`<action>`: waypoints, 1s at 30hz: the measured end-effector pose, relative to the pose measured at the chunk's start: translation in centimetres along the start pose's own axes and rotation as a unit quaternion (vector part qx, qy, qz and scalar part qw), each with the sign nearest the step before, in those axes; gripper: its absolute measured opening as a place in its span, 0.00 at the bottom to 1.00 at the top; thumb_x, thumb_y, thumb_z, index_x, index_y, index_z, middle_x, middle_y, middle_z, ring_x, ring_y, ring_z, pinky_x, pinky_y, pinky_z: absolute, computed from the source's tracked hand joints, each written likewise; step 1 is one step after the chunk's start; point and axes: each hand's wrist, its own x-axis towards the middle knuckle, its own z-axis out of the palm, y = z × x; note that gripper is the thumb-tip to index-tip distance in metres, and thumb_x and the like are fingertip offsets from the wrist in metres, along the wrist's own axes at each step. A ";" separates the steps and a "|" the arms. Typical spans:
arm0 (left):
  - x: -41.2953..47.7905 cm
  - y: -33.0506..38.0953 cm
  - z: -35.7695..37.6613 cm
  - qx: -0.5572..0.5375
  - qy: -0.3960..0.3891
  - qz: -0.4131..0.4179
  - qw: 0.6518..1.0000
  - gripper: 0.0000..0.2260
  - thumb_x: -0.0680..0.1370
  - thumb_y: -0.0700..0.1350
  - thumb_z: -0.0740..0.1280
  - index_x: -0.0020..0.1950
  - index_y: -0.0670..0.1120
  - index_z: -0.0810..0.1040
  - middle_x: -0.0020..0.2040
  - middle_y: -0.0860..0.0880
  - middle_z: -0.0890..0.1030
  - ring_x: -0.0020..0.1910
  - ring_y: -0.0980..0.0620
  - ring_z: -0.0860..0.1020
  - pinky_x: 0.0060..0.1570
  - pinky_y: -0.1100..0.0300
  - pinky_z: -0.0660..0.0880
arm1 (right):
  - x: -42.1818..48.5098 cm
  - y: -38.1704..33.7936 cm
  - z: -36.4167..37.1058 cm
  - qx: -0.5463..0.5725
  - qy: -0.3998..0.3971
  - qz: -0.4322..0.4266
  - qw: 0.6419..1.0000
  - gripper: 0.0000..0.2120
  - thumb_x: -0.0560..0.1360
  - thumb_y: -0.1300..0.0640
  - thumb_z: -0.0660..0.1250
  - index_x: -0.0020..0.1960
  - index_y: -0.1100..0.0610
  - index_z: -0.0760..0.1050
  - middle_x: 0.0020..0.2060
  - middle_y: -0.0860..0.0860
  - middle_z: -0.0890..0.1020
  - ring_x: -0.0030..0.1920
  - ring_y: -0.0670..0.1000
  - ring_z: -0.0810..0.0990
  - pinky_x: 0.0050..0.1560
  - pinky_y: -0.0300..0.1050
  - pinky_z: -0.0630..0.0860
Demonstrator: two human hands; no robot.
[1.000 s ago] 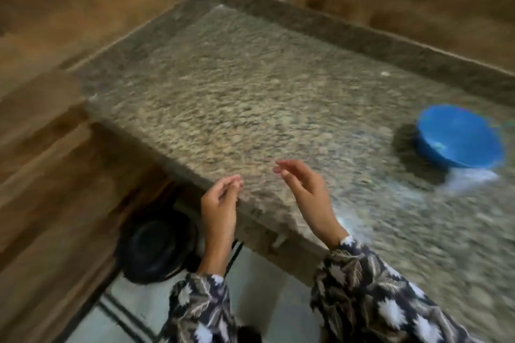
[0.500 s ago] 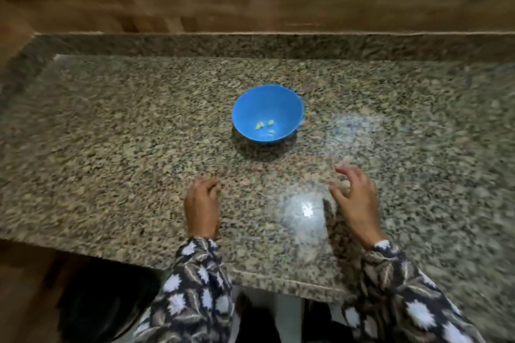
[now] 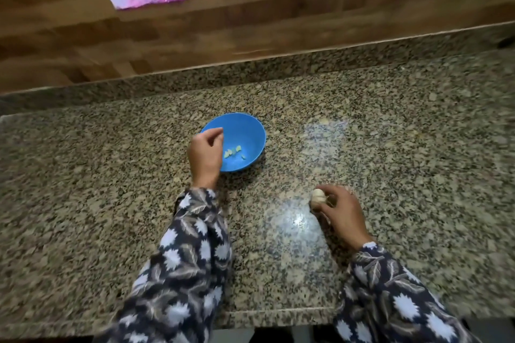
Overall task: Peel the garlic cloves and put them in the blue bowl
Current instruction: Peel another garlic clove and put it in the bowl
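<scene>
My right hand [image 3: 341, 211] is gripping the garlic bulb [image 3: 317, 197]. My left hand [image 3: 206, 156], curled, contents unclear, is crowding the blue bowl [image 3: 250, 133], risking tipping it.

The bowl [image 3: 246, 132] stands on the bench [image 3: 111, 189], at 12 o'clock from the person. Garlic cloves [image 3: 232, 152] lie in it. The left hand [image 3: 204, 153] is over the bowl's 8 o'clock rim. At 4 o'clock from the bowl, well apart, the right hand [image 3: 344, 213] holds a garlic bulb [image 3: 318, 198]. A wall [image 3: 250, 36] rises behind the bench.
</scene>
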 end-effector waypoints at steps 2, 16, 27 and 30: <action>-2.3 0.1 -0.9 -0.090 -0.004 -0.006 0.996 0.11 0.76 0.37 0.66 0.58 0.39 0.79 0.53 0.45 0.82 0.51 0.51 0.80 0.55 0.56 0.77 | -0.4 -0.6 0.3 0.124 -0.028 0.041 0.991 0.19 0.69 0.59 0.72 0.60 0.54 0.75 0.54 0.51 0.79 0.52 0.48 0.78 0.53 0.44 0.77; -13.8 -0.9 2.0 -0.351 -0.251 -0.213 0.877 0.12 0.73 0.33 0.69 0.55 0.41 0.79 0.43 0.48 0.85 0.44 0.52 0.83 0.44 0.60 0.80 | -3.8 -3.7 3.0 0.352 -0.047 0.020 0.935 0.10 0.74 0.66 0.65 0.54 0.63 0.78 0.52 0.56 0.81 0.52 0.54 0.81 0.50 0.49 0.80; -13.0 -0.7 0.9 -0.404 -0.318 -0.230 0.826 0.08 0.71 0.35 0.69 0.50 0.39 0.80 0.46 0.40 0.84 0.39 0.49 0.83 0.39 0.62 0.81 | -5.0 -4.2 2.2 0.446 -0.110 0.063 0.886 0.14 0.74 0.64 0.64 0.59 0.56 0.76 0.54 0.51 0.81 0.53 0.53 0.81 0.50 0.48 0.80; -13.4 -0.8 1.1 -0.397 -0.307 -0.217 0.838 0.13 0.70 0.37 0.71 0.53 0.37 0.80 0.47 0.40 0.84 0.43 0.47 0.83 0.41 0.61 0.80 | -5.2 -4.3 2.2 0.436 -0.092 0.050 0.894 0.13 0.73 0.65 0.66 0.56 0.55 0.78 0.50 0.50 0.83 0.52 0.51 0.82 0.52 0.49 0.79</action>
